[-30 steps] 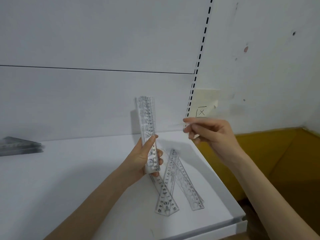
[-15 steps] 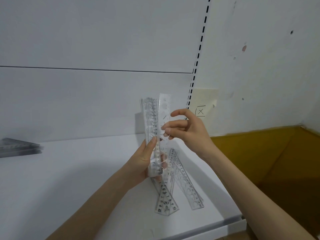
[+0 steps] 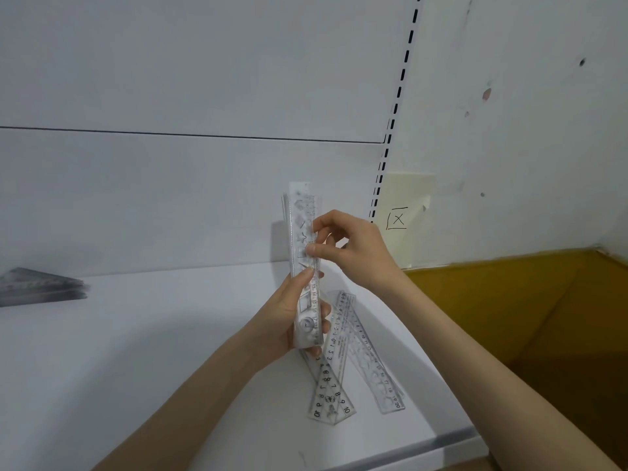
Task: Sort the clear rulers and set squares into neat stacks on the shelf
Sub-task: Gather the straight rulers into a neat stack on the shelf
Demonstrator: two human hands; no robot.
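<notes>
My left hand (image 3: 289, 317) is wrapped round the lower part of a bundle of clear plastic rulers with stencil cut-outs (image 3: 301, 232). The thumb lies up the front face and the other fingers curl round from behind. The bundle stands almost upright, off the shelf, its top end in front of the white back panel (image 3: 170, 198).

My right hand (image 3: 356, 246) comes in from the right. Thumb and forefinger pinch the bundle's right edge about halfway up, just above my left thumb, and the other fingers are loosely curled behind. So both hands are grasping the same bundle.

Below it, on the flat white shelf (image 3: 136, 368), more clear pieces lie loose and crossed over one another near the front right corner. One long clear stencil ruler numbered to 20 (image 3: 377, 365) points toward the shelf edge. A second clear ruler (image 3: 336, 331) slants across it. A shorter clear piece marked up to 10 (image 3: 331, 399) lies closest to me; ruler or set square, I cannot tell.

Far left on the shelf, well apart from all this, sits a blurred stack of clear triangular set squares (image 3: 40, 287). Right of the slotted white upright (image 3: 390, 130), a pale yellow sticky note with a boxed X (image 3: 404, 215) is on the wall. A mustard-brown cardboard box (image 3: 509, 317) sits beside the shelf.
</notes>
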